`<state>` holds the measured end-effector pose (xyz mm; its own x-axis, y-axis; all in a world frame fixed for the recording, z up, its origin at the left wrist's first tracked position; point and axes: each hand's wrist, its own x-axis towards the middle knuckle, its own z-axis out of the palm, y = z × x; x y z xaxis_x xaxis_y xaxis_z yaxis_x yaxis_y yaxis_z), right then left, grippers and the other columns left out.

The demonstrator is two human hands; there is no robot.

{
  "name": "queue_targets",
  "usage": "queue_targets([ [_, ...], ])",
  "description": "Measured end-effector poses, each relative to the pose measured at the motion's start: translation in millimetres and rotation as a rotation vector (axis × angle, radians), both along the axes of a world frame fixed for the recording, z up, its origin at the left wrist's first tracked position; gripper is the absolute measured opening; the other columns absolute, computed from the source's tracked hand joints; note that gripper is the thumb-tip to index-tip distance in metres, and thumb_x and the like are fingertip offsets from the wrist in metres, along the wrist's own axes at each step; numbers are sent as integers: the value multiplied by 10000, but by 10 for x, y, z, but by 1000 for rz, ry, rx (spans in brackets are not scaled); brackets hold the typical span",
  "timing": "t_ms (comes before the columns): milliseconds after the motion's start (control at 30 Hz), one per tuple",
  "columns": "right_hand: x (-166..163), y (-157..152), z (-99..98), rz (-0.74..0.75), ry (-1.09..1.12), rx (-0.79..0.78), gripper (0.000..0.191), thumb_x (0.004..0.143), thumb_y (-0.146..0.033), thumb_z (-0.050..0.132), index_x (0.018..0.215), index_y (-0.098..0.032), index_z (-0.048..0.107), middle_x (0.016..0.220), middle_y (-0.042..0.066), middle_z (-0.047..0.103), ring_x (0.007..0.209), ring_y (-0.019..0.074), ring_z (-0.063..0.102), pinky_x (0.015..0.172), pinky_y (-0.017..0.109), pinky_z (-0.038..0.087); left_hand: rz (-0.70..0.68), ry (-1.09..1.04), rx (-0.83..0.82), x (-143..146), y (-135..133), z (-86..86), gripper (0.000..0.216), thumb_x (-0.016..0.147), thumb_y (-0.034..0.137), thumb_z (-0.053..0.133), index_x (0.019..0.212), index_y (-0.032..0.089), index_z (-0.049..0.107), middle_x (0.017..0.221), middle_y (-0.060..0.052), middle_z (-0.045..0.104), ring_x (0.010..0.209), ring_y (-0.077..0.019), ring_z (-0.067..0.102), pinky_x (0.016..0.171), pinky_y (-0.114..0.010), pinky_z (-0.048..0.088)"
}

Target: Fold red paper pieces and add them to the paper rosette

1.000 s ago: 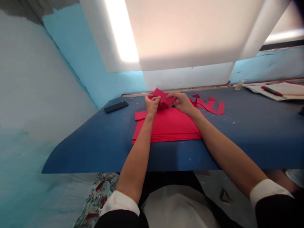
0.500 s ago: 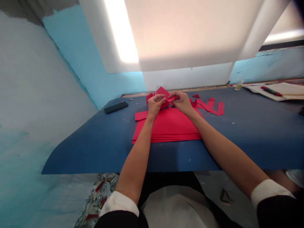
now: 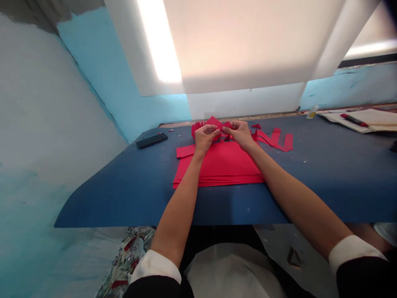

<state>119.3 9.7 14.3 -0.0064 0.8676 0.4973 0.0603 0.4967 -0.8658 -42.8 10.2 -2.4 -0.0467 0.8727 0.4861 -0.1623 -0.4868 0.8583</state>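
Between my two hands is a small piece of red paper [image 3: 221, 124], pinched by the fingertips of both. My left hand [image 3: 204, 137] grips its left part and my right hand [image 3: 240, 133] its right part, with the thumbs close together. Below them lies a stack of red paper sheets [image 3: 231, 163], with a red strip [image 3: 185, 151] sticking out at its left. Behind my left hand sits a red paper piece with a fringed edge [image 3: 196, 126], partly hidden. Folded red paper strips [image 3: 281, 140] rest to the right of the stack.
A dark phone-like slab [image 3: 151, 140] lies on the blue-covered table [image 3: 124, 186] at the left. Toward the back right are a small bottle [image 3: 312, 111], a marker [image 3: 354, 120] and papers [image 3: 335, 117]. The wall stands close behind. A bag of scraps [image 3: 130, 260] is below the table.
My hands have come closer together, the right turning slightly. The red paper between them has changed its angle. The stack and strips stay where they were.
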Motion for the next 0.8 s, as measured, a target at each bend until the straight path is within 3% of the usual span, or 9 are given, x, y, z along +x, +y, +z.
queue_targets([
  [167,-30,24,-37,2,47,-33,412,612,-501,940,642,-226,635,664,12,694,646,162,617,620,303,501,55,15,-43,7,-21,18,237,696,240,971,725,170,747,715,-16,760,685,-130,708,713,-246,557],
  [333,-15,69,-82,-82,-2,28,414,689,-504,900,610,-219,610,602,-5,644,588,134,553,572,286,417,86,19,-53,12,-16,15,192,713,193,937,717,162,748,669,-1,741,626,-115,671,655,-226,514],
  [467,-25,101,-112,-144,-10,37,433,714,-492,908,597,-224,589,578,-4,641,580,143,586,564,286,447,53,-8,-70,25,-14,9,229,695,200,959,730,160,736,651,11,727,602,-106,664,649,-223,518],
  [800,-76,101,-127,-69,117,-84,344,629,-410,926,599,-221,640,629,34,713,585,163,654,521,275,488,18,-69,-118,46,-11,6,274,679,188,960,749,164,696,649,22,699,603,-97,652,636,-216,511],
])
